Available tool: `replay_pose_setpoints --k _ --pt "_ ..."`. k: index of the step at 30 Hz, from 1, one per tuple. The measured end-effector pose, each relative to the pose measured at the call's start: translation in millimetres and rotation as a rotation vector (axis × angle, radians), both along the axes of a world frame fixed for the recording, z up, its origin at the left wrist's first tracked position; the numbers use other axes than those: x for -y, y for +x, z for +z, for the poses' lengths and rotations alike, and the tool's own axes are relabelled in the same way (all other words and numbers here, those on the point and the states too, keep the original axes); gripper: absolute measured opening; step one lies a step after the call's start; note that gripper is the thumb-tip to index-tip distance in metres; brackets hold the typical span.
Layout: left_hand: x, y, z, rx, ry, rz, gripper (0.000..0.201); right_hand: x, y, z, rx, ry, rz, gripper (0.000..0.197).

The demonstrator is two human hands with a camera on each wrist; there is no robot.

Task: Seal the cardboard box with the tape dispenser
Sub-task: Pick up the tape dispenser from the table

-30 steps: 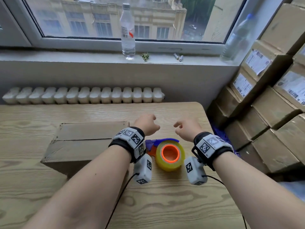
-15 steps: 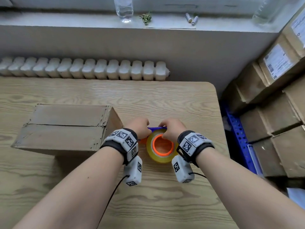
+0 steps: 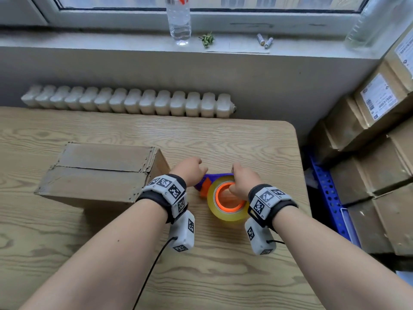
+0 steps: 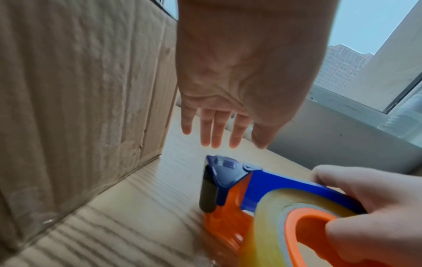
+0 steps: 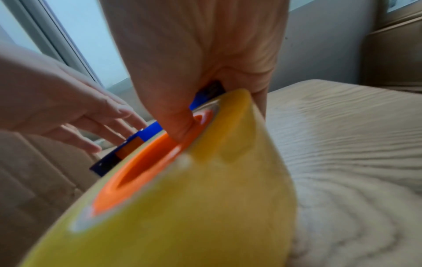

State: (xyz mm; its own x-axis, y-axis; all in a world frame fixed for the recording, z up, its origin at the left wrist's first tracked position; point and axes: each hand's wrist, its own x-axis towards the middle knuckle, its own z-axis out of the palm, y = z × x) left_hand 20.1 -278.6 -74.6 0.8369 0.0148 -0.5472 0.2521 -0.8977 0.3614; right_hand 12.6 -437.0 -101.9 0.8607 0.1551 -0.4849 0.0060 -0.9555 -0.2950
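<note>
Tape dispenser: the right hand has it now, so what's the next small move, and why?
Probably lift the tape dispenser off the table and carry it left to the cardboard box. The right hand already grips it, thumb inside the orange core, while the left hand hovers open near the blue nose, holding nothing. The box's centre seam shows no tape yet.

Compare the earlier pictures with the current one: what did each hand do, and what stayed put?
The right hand came down and gripped the tape dispenser, thumb in its orange core. The left hand dropped beside it, fingers straight, holding nothing. The cardboard box stayed on the table, untaped.
</note>
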Motion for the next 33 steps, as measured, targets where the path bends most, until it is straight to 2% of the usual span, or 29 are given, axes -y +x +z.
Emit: replay_pose_setpoints --k 4,8,12,15,18,21,25,28,33 --pt "0 2 18 0.066 -0.035 0.036 0.043 5 3 23 0.048 0.075 -0.089 0.037" --pt "-3 4 37 0.137 -0.082 0.101 0.04 5 7 51 0.178 0.082 -0.156 0.028" --pt "-13 4 58 0.187 -0.115 0.128 0.047 0 7 79 0.24 0.088 -0.171 0.033" --pt "-26 9 65 0.143 -0.293 0.284 0.053 -8 3 98 0.291 0.13 -0.155 0.038" --pt "-37 7 77 0.058 -0.529 0.467 0.042 -23 -4 113 0.366 0.199 -0.122 0.046" --pt "-59 -1 91 0.081 -0.673 0.524 0.028 -42 -10 125 0.432 0.223 -0.106 0.046" --pt "-96 -6 104 0.146 -0.809 0.574 0.016 -73 -16 140 0.493 0.216 -0.099 0.047" --pt "-124 -13 113 0.154 -0.834 0.583 0.014 -100 -20 151 0.515 0.212 -0.086 0.05" --pt "-175 -20 122 0.156 -0.911 0.645 0.028 -150 -28 165 0.497 0.207 -0.073 0.056"
